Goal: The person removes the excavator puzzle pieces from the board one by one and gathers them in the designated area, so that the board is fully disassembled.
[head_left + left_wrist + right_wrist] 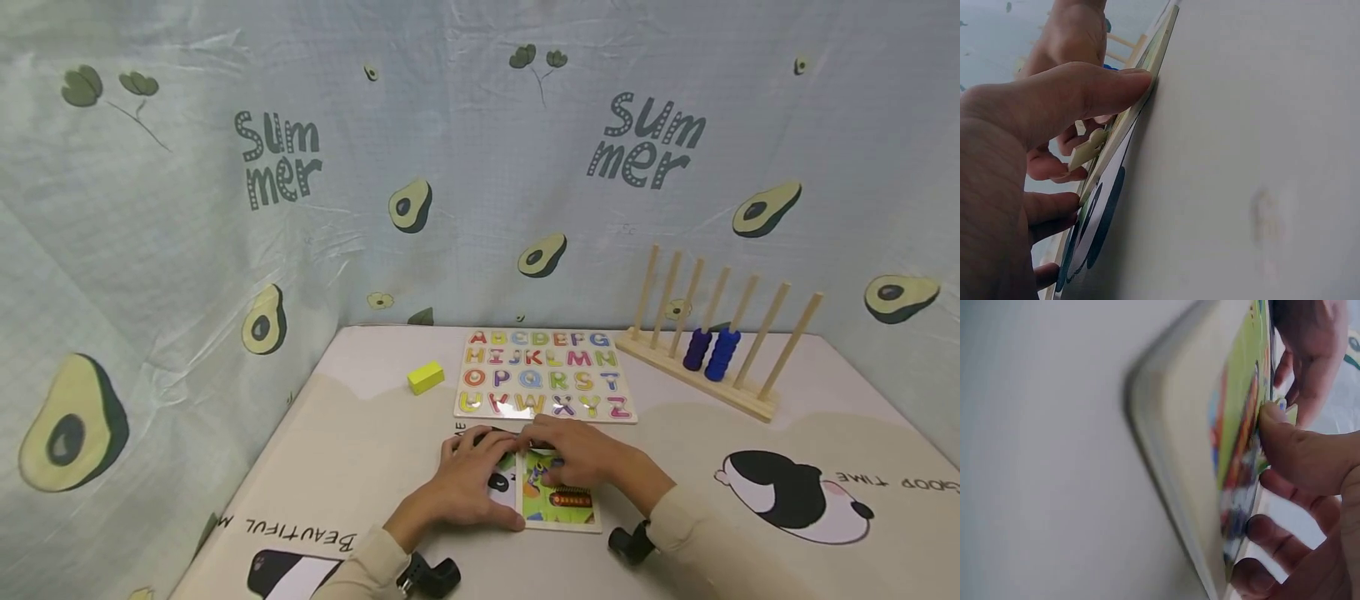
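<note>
A framed jigsaw board (566, 527) with a colourful picture lies flat on the table, in front of the person. My left hand (472, 482) steadies its left side, the thumb on the near corner and bent fingers toward the far end. Over the upper part of the picture, my right hand (577, 454) pinches a small jigsaw piece (1088, 150). Tilted above the board, this piece (1291, 414) shows close to the right thumb in the right wrist view. The hands cover the board's far part.
Just beyond the hands lies an alphabet board (546, 375) with coloured letters. A yellow block (426, 377) sits to its left. Back right stands a wooden peg rack (697, 375) with purple and blue beads on two pegs. The tablecloth (360, 450) has panda prints.
</note>
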The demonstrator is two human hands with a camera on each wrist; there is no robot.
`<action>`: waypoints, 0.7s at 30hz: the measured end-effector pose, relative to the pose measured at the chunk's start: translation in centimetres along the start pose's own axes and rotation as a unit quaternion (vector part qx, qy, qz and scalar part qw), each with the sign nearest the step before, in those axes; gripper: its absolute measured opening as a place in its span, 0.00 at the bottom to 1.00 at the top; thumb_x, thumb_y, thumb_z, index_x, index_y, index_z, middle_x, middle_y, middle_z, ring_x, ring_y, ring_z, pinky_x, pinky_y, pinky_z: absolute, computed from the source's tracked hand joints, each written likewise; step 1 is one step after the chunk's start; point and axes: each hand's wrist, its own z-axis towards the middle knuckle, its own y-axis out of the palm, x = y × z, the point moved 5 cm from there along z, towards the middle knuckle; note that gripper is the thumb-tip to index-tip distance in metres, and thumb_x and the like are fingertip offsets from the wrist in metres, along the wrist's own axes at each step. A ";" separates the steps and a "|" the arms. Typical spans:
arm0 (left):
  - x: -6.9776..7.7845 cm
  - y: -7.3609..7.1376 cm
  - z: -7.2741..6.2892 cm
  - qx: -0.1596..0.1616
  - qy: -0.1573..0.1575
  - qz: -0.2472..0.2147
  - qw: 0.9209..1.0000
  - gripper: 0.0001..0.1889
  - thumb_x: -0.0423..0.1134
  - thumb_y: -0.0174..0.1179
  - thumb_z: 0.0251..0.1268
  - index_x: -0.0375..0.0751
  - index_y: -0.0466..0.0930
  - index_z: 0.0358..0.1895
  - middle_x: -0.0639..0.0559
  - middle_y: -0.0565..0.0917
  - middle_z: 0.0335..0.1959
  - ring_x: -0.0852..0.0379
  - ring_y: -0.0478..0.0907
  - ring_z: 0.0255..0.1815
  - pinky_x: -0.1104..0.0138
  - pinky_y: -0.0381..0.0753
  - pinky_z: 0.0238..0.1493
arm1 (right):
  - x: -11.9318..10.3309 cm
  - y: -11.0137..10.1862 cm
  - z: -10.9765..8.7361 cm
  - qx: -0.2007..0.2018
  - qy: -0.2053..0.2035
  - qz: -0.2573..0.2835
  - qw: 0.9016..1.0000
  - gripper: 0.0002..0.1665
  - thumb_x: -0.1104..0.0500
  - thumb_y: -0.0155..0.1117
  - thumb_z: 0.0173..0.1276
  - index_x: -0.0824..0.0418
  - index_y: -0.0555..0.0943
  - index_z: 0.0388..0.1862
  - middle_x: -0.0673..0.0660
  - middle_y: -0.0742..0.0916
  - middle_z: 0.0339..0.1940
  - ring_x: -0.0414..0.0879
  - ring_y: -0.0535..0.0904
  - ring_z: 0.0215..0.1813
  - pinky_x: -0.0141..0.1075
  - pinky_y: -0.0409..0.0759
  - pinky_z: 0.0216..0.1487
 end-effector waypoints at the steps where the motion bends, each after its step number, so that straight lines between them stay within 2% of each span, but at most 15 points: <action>1: 0.0 0.0 0.0 0.000 0.000 0.001 1.000 0.52 0.70 0.71 0.41 0.55 0.68 0.74 0.62 0.65 0.76 0.47 0.50 0.78 0.43 0.51 0.69 | 0.1 0.0 0.0 0.006 0.004 0.021 1.000 0.21 0.57 0.74 0.63 0.43 0.79 0.53 0.40 0.81 0.51 0.40 0.76 0.52 0.45 0.76 0.59; 5: 0.0 0.1 0.0 0.003 0.001 0.003 1.000 0.51 0.70 0.71 0.41 0.55 0.69 0.73 0.62 0.66 0.75 0.47 0.51 0.78 0.43 0.51 0.69 | 0.6 0.1 0.1 0.024 0.030 0.112 0.993 0.17 0.60 0.75 0.63 0.48 0.80 0.48 0.43 0.84 0.46 0.42 0.76 0.46 0.40 0.75 0.52; 8: -0.1 0.1 0.1 0.005 0.002 0.001 1.000 0.51 0.70 0.71 0.41 0.55 0.69 0.73 0.62 0.66 0.75 0.47 0.51 0.78 0.43 0.51 0.69 | 0.7 0.2 0.2 0.029 0.039 0.152 0.987 0.16 0.62 0.76 0.62 0.51 0.82 0.46 0.46 0.84 0.43 0.43 0.76 0.43 0.37 0.74 0.49; 16: -0.2 0.2 0.1 0.005 0.000 -0.001 1.000 0.51 0.71 0.71 0.40 0.56 0.69 0.72 0.62 0.66 0.75 0.47 0.51 0.77 0.43 0.52 0.68 | 0.4 0.1 0.3 0.040 0.028 0.192 0.980 0.11 0.66 0.71 0.65 0.55 0.82 0.43 0.47 0.83 0.35 0.43 0.76 0.38 0.35 0.74 0.43; 21: -0.3 0.2 0.1 0.006 0.001 0.001 1.000 0.51 0.71 0.71 0.40 0.56 0.69 0.72 0.62 0.66 0.75 0.47 0.51 0.78 0.43 0.52 0.69 | 0.4 -0.4 -0.1 0.059 0.020 0.195 0.979 0.06 0.63 0.68 0.69 0.54 0.84 0.44 0.44 0.85 0.36 0.42 0.77 0.38 0.35 0.75 0.45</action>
